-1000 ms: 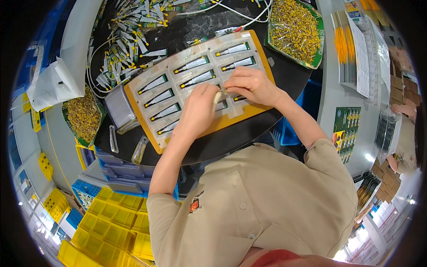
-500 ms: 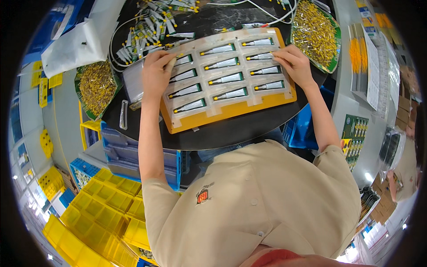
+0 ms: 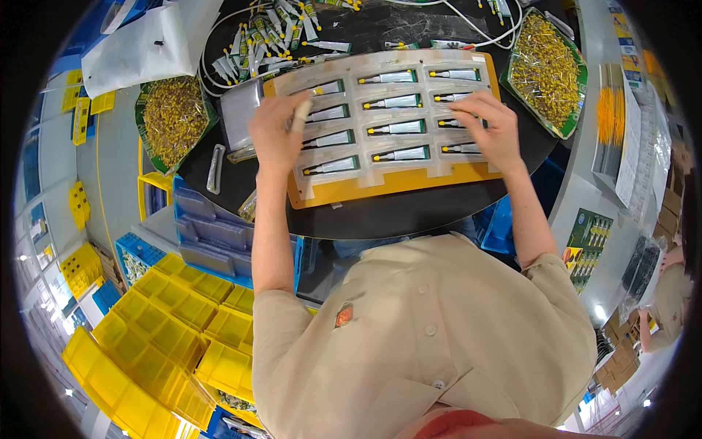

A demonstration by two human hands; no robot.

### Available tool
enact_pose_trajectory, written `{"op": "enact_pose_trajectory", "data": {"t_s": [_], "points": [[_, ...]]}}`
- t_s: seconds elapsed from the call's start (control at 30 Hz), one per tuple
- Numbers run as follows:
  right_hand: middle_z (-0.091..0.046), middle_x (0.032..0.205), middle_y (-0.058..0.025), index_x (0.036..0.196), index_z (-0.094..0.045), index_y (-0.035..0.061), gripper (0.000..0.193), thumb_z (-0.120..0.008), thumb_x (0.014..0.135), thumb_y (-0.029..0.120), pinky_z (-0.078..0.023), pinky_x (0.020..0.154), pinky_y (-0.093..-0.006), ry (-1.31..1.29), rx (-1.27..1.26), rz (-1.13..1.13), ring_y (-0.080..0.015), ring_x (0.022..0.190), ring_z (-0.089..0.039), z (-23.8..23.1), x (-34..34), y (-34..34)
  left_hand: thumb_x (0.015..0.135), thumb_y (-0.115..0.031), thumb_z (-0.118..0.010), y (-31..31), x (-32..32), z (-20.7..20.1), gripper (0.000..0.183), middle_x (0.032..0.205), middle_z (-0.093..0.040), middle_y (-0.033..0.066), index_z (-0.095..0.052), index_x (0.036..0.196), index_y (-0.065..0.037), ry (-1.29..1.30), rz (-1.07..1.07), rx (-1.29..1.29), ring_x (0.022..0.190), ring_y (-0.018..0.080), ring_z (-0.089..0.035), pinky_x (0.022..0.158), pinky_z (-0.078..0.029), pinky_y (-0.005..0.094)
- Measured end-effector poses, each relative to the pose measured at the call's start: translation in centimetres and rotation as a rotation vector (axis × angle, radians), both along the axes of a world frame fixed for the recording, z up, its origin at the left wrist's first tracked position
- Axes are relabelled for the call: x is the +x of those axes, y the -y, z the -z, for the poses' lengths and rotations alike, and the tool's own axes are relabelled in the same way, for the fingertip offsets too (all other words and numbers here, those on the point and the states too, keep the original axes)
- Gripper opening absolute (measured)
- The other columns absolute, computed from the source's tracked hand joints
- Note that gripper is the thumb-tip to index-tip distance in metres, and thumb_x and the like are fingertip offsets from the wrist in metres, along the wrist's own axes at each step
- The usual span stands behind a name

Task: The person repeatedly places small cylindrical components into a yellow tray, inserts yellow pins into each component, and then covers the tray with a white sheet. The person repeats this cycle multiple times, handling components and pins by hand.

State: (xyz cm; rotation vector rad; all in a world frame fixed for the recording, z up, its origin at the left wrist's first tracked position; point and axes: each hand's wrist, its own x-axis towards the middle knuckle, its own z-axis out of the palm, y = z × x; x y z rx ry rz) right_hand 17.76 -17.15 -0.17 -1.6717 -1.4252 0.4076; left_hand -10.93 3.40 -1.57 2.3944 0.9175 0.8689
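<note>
A clear plastic blister tray (image 3: 395, 170) lies on a yellow-orange board (image 3: 409, 186), with small white-and-green tubes (image 3: 398, 128) with yellow caps in its pockets. My left hand (image 3: 279, 135) is over the left column, fingers curled down beside the upper tubes; one fingertip looks pale, as if covered. Over the right column is my right hand (image 3: 496, 132), thumb and forefinger drawn together close to a tube and hiding part of the pockets below. Whether either hand holds anything small is too blurred to see.
Loose tubes (image 3: 267, 33) lie heaped behind the tray on the black round table (image 3: 395, 219). Green-edged containers of small yellow pieces stand left (image 3: 175, 121) and right (image 3: 545, 73). A white cable (image 3: 468, 29) runs behind. Yellow bins (image 3: 161, 314) are stacked at lower left.
The view has shifted, so the tray appears farther right. Against the tray, both hands have come slightly nearer to me, from the upper tubes toward the row below.
</note>
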Motion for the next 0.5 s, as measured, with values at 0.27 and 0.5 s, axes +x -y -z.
{"op": "enact_pose_trajectory", "data": {"t_s": [0.27, 0.5], "points": [[-0.065, 0.087, -0.0065, 0.097, -0.075, 0.0043, 0.014, -0.073, 0.084, 0.010, -0.051, 0.071, -0.0356, 0.234, 0.300, -0.189, -0.0254, 0.081, -0.061, 4.0, -8.5, -13.9, 0.073, -0.003, -0.076, 8.0, -4.5, 0.0, 0.026, 0.092, -0.068, 0.0045, -0.077, 0.098, -0.010, -0.019, 0.151, -0.106, 0.089, 0.0268, -0.061, 0.078, -0.049, 0.0374], [-0.064, 0.085, -0.0060, 0.096, -0.076, 0.0061, 0.016, -0.074, 0.081, 0.010, -0.050, 0.071, -0.0356, 0.237, 0.297, -0.216, -0.0258, 0.082, -0.060, 4.4, -8.9, -13.8, 0.071, -0.006, -0.077, 8.5, -5.1, 1.4, 0.028, 0.096, -0.068, 0.0008, -0.078, 0.098, -0.014, -0.053, 0.075, -0.071, 0.092, 0.0235, -0.060, 0.079, -0.047, 0.0365]]}}
